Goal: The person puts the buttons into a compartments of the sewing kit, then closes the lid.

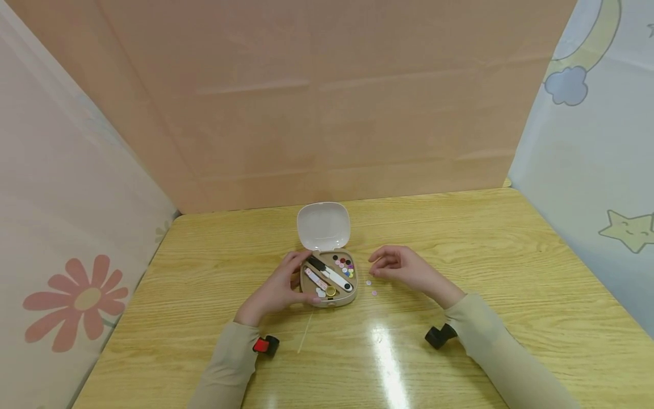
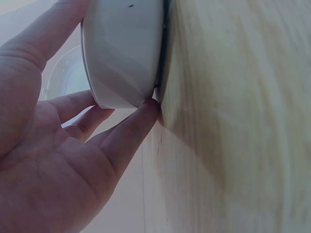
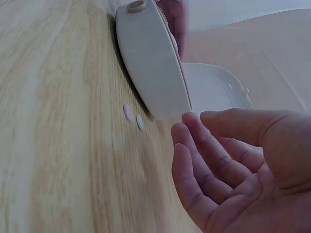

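A small sewing kit box stands on the table with its white lid swung up at the back. My left hand grips the box's left side, thumb at the front rim and fingers round the back; in the left wrist view fingertips touch its bottom edge. Several coloured buttons lie in the right compartment. Across the middle lies a long black-and-white tool. My right hand hovers right of the box, fingers loosely curled, thumb near the index fingertip, nothing visible between them.
Two small loose buttons, a pale one and a pink one, lie on the table right of the box. A printed strip and a gold ring-shaped piece sit in the left compartment. A thin pale strand lies in front.
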`<move>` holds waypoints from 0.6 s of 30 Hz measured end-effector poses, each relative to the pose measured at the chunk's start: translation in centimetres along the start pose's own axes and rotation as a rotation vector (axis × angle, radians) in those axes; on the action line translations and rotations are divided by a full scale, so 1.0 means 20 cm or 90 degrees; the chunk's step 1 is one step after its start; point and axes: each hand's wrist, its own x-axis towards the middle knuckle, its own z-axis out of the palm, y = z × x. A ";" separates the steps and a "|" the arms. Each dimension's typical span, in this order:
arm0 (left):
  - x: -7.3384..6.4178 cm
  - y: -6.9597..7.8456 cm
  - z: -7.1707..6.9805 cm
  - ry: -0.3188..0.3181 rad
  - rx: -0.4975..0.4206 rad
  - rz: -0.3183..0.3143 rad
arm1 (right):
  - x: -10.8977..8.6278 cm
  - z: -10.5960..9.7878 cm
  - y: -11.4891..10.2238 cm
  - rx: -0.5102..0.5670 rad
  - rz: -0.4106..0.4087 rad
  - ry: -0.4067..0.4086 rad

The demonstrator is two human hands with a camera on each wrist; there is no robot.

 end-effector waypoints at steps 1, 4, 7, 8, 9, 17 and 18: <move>-0.01 0.02 0.00 0.000 -0.001 0.002 | 0.00 0.00 0.00 0.000 -0.004 -0.002; -0.01 0.03 0.00 0.001 0.006 -0.001 | -0.02 -0.01 0.00 0.001 -0.005 -0.005; -0.01 0.02 0.00 -0.001 0.011 -0.004 | -0.03 -0.01 0.00 0.004 -0.004 -0.012; -0.01 0.01 0.00 -0.002 0.012 -0.003 | -0.03 -0.01 0.01 0.003 0.000 -0.014; 0.00 -0.01 0.00 -0.001 0.013 -0.001 | -0.03 -0.01 0.01 0.001 0.002 -0.016; 0.04 -0.16 0.02 0.013 0.034 0.001 | -0.05 0.00 0.03 0.007 0.010 -0.039; 0.04 -0.16 0.02 0.013 0.034 0.000 | -0.05 0.00 0.03 0.009 0.008 -0.042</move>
